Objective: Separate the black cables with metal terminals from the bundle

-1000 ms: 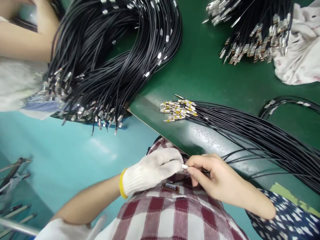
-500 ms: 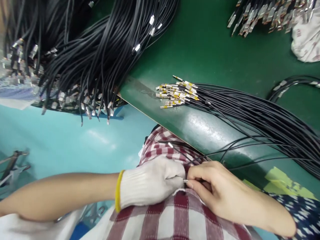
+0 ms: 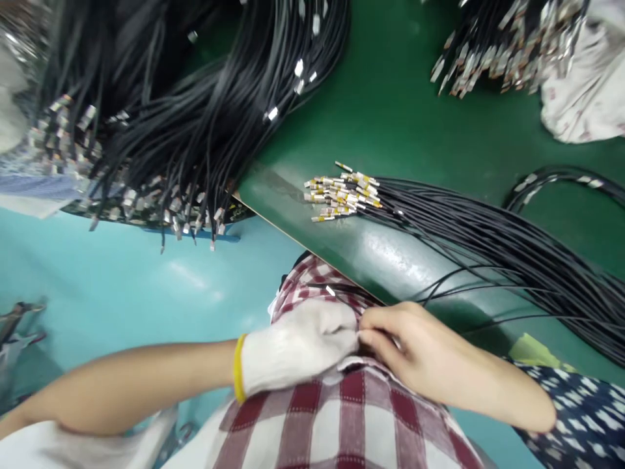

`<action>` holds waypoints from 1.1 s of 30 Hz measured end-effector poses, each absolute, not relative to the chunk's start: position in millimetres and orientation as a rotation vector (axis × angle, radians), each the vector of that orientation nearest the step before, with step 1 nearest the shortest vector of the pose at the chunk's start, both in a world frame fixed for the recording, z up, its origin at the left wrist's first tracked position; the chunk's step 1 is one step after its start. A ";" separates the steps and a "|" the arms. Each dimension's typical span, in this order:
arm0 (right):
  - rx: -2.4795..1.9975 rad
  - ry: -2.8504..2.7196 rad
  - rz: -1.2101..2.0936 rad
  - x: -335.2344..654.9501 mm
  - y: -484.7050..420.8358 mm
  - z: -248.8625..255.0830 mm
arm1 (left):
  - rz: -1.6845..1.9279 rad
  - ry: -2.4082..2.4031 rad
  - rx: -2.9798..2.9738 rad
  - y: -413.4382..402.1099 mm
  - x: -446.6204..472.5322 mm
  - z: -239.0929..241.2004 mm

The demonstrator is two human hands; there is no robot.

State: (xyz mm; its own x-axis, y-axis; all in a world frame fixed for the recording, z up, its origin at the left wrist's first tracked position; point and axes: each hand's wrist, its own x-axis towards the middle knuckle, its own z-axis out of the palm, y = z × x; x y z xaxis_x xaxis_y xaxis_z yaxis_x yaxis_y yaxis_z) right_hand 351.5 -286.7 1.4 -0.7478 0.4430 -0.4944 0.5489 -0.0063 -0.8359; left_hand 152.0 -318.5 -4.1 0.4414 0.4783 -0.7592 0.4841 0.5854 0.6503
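My left hand (image 3: 300,348), in a white knit glove with a yellow cuff, is closed and meets my bare right hand (image 3: 415,345) over my red checked shirt. Both pinch the same small metal connector on a thin black cable; it is almost hidden between the fingertips. A loose cable end (image 3: 331,290) with a metal tip lies on my shirt just above the hands. On the green table (image 3: 390,104) a bundle of black cables (image 3: 488,241) fans out to the right, its yellow-and-metal tips (image 3: 342,192) lined up near the table edge.
A big heap of black cables (image 3: 195,117) with metal ends hangs over the table's left edge. Another bunch of connectors (image 3: 493,58) lies at the top right beside white cloth (image 3: 581,98). A teal floor (image 3: 122,280) lies below. Blue patterned fabric (image 3: 576,417) is at the lower right.
The view shifted a little between frames. My hands stayed pinched together at my shirt; the metal connector that showed between the fingertips a second ago is now nearly covered.
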 end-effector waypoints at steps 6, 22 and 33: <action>1.442 2.065 -2.394 340.2 -258.8 -0.2 | 0.446 1.410 1.033 -276.3 138.6 15.8; 1.530 3.029 -1.411 330.5 -261.0 -17.2 | 0.722 1.227 0.848 -277.7 137.8 -1.8; 1.536 3.232 -0.602 361.5 -237.8 -23.0 | -0.023 1.340 1.420 -293.8 126.3 -19.6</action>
